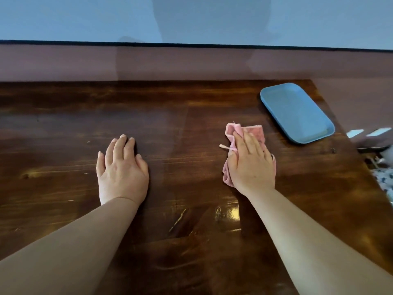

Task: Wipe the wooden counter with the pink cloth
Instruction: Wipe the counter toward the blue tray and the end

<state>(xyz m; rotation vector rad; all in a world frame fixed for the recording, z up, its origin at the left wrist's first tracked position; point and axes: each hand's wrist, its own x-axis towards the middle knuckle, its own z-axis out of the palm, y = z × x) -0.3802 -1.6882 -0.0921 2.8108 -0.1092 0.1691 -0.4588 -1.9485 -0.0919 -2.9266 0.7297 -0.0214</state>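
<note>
Pressing flat on the cloth (pixel 256 133), the right hand (pixel 249 161) is lying palm down with straight fingers spread over it, so the load is going through the whole palm rather than a pinch; that is likely the way to keep a wide patch of fabric rubbing the counter (pixel 191 116). Nothing is being grasped: the hand is released and simply bearing down. The cloth is sitting bunched under that hand on the right half of the counter, with pink edges showing beyond the fingertips, at the thumb side and by the wrist, and a loose thread is trailing out to the left.

The left hand (pixel 122 171) is resting palm down on bare wood, well apart from the cloth, fingers relaxed and holding nothing. It is probably bracing the body while the other arm is reaching forward.

A blue tray (pixel 297 113) is lying near the far right corner, just beyond the cloth but not touching it. Judging by that, wiping the corner is going to call for going round the tray or lifting it. Glossy glare is showing on the wood close to the body, between the forearms; whether it is moisture or polish cannot be told.
</note>
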